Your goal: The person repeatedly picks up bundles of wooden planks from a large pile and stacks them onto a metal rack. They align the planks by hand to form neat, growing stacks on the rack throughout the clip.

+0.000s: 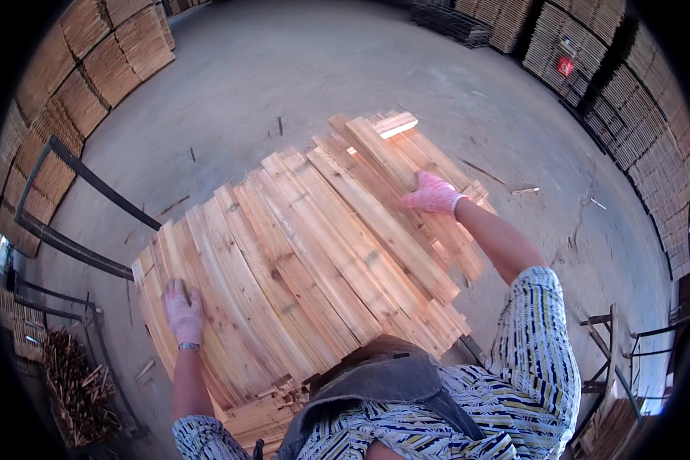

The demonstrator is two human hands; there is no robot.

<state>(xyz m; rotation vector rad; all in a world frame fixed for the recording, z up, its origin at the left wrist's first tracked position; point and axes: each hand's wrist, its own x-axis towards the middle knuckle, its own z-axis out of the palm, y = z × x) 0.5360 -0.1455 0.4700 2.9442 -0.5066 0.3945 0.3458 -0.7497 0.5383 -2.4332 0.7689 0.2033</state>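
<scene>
Many pale wooden boards [284,253] lie side by side in a wide stack in front of me. My left hand [182,310], in a pinkish work glove, rests flat on the boards at the left side with its fingers spread. At the far right of the stack, my right hand [435,193], in a pink glove, grips the near end of a short wooden board [379,149]. That board lies at a slant on top of the others. Several boards beneath it sit unevenly, with ends jutting out past the rest.
A black metal frame [80,165] stands at the stack's left. Tall stacks of timber [111,50] line the left side, and more stacks [636,115] the right. Scrap sticks [77,387] fill a rack at lower left. Wood slivers [525,190] lie on the concrete floor.
</scene>
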